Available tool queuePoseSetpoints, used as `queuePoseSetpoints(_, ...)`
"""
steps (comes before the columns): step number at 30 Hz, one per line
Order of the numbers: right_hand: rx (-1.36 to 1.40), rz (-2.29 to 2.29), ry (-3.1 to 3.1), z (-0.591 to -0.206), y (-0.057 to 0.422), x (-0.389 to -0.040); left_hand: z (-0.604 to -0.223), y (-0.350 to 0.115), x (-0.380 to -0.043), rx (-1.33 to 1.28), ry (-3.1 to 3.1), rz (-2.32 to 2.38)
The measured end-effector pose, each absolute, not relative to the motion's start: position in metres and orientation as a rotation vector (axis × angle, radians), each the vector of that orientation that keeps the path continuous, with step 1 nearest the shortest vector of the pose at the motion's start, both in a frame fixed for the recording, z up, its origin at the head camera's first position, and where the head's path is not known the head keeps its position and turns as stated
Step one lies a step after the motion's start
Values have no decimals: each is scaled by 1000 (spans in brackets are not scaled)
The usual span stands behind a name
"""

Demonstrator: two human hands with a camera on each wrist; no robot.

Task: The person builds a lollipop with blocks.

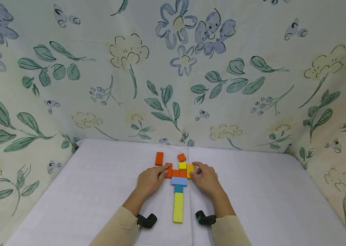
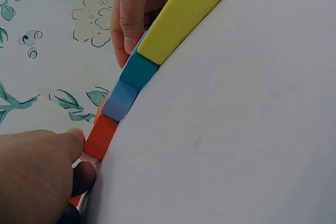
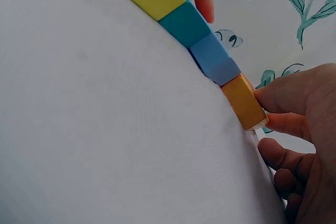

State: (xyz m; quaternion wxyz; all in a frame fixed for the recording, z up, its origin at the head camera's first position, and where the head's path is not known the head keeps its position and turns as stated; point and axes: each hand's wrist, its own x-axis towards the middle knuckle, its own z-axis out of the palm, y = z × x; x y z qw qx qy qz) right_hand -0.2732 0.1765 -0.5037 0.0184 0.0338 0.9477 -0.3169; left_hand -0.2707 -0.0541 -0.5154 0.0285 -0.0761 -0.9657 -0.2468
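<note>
My left hand (image 1: 150,181) holds an upright-lying red-orange block (image 1: 169,170) with thumb and forefinger, at the left side of a flat block figure. On the other side, my right hand (image 1: 205,178) pinches an amber block (image 1: 190,171); the right wrist view shows thumb and forefinger against this amber block (image 3: 244,103). Between them lie two small orange blocks (image 1: 179,173), with a yellow block (image 1: 182,166) above. Below run a light blue block (image 1: 179,181), a teal block (image 1: 178,188) and a long yellow-green piece (image 1: 177,207), touching in a line.
A loose orange block (image 1: 159,159) lies beyond my left hand. Another small orange block (image 1: 181,157) sits tilted just behind the yellow one. White cloth (image 1: 99,191) covers the table, and a floral curtain (image 1: 173,102) stands at its back and sides.
</note>
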Motion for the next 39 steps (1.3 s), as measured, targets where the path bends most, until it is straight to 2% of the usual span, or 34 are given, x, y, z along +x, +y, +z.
queuePoseSetpoints(18,111,-981,2931,-505,176,-273,-520,-56,-271,-251,-2963,-810)
queuePoseSetpoints(25,124,-973,2932,-505,176,-274,-508,-51,-272,-190,-2947,-981)
queuePoseSetpoints(34,128,-995,2929,-502,180,-271,-494,-20,-292,-384,-2933,-841)
queuePoseSetpoints(39,108,-1012,2922,-502,179,-272,-491,-6,-306,-373,-2952,-707)
